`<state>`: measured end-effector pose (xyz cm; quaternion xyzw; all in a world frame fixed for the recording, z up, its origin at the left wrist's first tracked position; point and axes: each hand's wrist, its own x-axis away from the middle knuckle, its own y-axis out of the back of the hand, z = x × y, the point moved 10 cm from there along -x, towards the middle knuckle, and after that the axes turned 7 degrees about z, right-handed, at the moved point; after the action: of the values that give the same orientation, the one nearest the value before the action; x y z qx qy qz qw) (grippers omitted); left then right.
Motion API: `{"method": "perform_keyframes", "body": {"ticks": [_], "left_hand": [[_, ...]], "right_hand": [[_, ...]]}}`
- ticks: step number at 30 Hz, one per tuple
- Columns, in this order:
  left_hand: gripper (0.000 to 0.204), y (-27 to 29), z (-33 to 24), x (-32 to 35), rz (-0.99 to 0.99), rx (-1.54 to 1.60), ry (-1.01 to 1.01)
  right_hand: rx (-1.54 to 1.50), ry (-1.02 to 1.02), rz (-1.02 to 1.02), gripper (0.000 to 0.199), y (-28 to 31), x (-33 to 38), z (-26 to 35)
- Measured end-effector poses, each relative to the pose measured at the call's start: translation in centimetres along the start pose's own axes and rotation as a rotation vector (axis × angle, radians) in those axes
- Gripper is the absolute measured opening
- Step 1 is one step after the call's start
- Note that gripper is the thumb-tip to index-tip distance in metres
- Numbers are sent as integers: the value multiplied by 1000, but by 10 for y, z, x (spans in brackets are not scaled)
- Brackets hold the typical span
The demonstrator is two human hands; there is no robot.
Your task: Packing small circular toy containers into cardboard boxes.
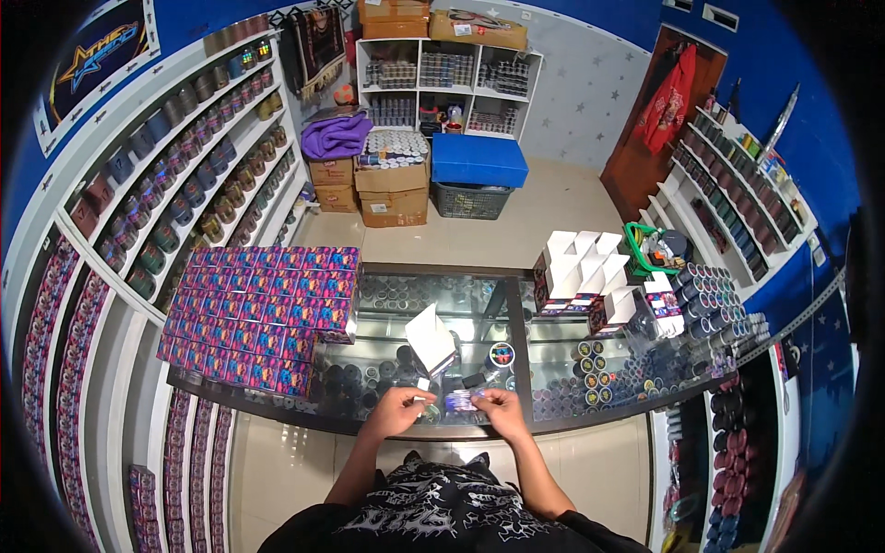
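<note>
My left hand (396, 412) is closed over the near edge of the glass counter, fingertips pinched. Whatever is between them is too small to make out; a small white piece (423, 383) shows just beyond the fingers. My right hand (502, 411) pinches the right end of a small, shiny purple-and-white item (458, 401), perhaps a label. Just beyond the hands an open white box (430, 339) stands with its flap up. A round jar (501, 355) with a colourful lid sits to its right, and a small black object (474, 380) lies between the jar and my hands.
Stacked, patterned purple-red boxes (267, 309) cover the counter's left part. Open white-flapped boxes (581, 267), a green basket (656, 249) and stacked round jars (710, 300) stand on the right. Shelves of jars (198, 170) line the left wall. Cartons (393, 198) stand beyond the counter.
</note>
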<state>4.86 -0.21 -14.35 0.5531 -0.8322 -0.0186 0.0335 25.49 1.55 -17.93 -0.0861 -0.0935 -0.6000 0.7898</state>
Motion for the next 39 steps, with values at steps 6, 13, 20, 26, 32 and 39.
{"method": "perform_keyframes", "body": {"ticks": [6, 13, 20, 26, 32, 39], "left_hand": [[43, 44, -6, 22, -347, -337, 41], [47, 28, 9, 27, -255, -946, 64], [68, 7, 29, 31, -293, -1095, 212], [62, 13, 23, 33, -398, -945, 162], [29, -10, -13, 20, -441, -819, -236], [80, 33, -10, -6, -837, -428, -63]], "right_hand": [[638, 1, -270, 37, 22, 10, -1], [458, 36, -447, 33, 44, 23, 2], [249, 183, -562, 32, 87, 11, -3], [583, 345, -395, 71, 85, -28, 36], [630, 330, -245, 56, 66, -49, 47], [593, 332, -223, 58, 68, -48, 49]]}}
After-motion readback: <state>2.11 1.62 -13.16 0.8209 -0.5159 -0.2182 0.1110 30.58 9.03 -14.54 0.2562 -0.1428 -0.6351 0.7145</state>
